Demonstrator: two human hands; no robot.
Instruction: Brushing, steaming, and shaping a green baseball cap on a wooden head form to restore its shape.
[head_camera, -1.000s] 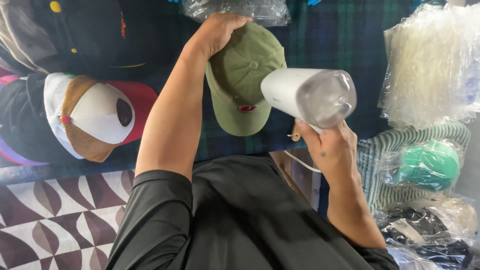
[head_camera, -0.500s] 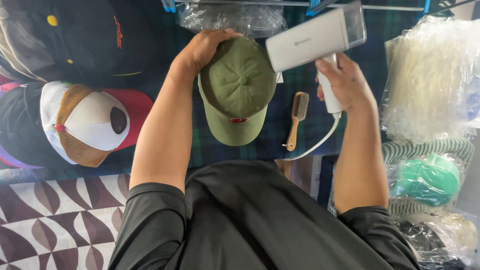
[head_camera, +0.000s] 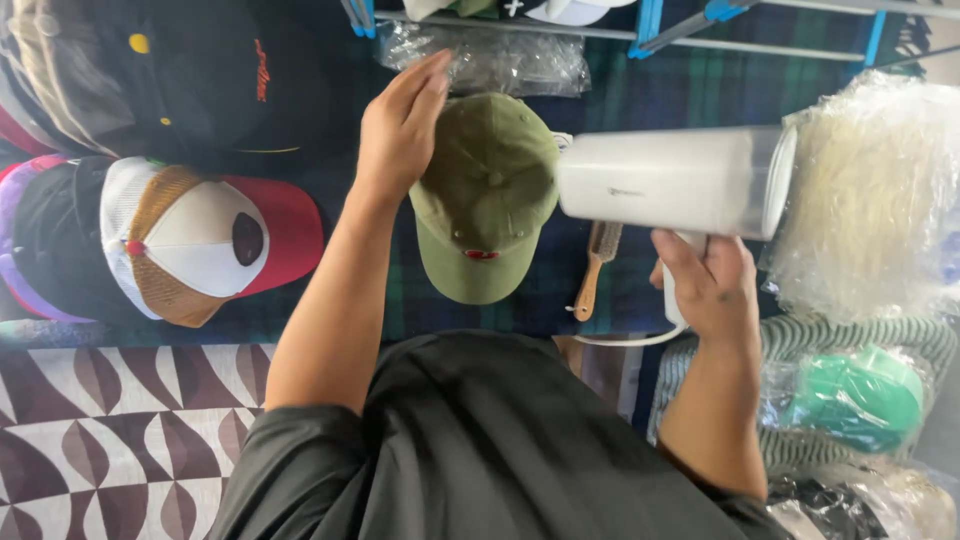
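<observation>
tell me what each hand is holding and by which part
The right hand grips the white handheld steamer by its handle. The left hand holds nothing; it is open at the crown edge of the green cap.

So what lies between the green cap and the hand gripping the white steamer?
In the head view, a small wooden brush lies on the plaid cloth between the green cap and the right hand.

olive green cap (head_camera: 487, 190) lying crown up on dark plaid cloth, brim pointing toward person, small red mark at front. white handheld steamer (head_camera: 672, 182) hanging just right of cap, body level, nozzle end turning toward cap, white cord trailing below.
</observation>
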